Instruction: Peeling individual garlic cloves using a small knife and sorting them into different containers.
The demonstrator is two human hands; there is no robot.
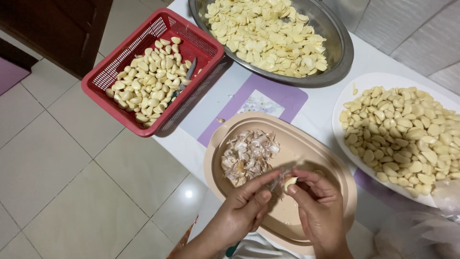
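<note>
My right hand (320,207) pinches a pale garlic clove (290,182) between thumb and fingers over a beige oval tray (330,165). My left hand (245,206) is closed around a small knife (278,181). Its blurred blade tip touches the clove, and a dark teal handle end shows below the palm. A pile of papery garlic skins (249,154) lies on the tray just beyond both hands.
A red plastic basket (120,108) of peeled cloves with a second knife (190,69) in it overhangs the table's left edge. Farther back is a metal bowl (342,52) of sliced garlic, and at right a white plate (342,98) of cloves. A purple mat (282,96) lies between.
</note>
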